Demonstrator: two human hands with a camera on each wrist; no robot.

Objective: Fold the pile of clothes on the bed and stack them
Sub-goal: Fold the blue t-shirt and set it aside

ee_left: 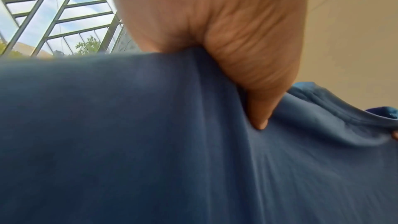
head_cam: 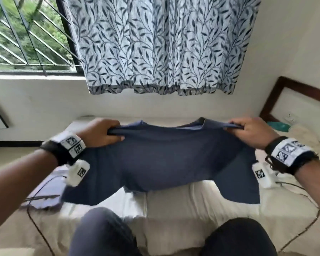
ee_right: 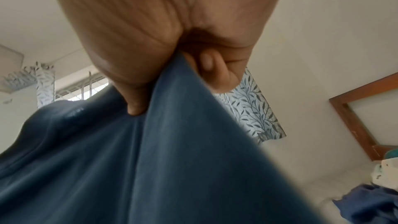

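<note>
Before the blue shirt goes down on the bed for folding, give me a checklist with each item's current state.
1. Left hand grips a shoulder of the blue T-shirt: ok.
2. Right hand grips the other shoulder: ok.
3. Shirt spread wide between the hands, collar up: ok.
4. Hem hanging free: cannot tell, its lower middle looks draped on the white bedding.
5. Landing spot free: not ok, a black cable and purple cloth lie at the left.

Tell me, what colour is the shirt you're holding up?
Dark blue, the shirt; the head view shows it best.
</note>
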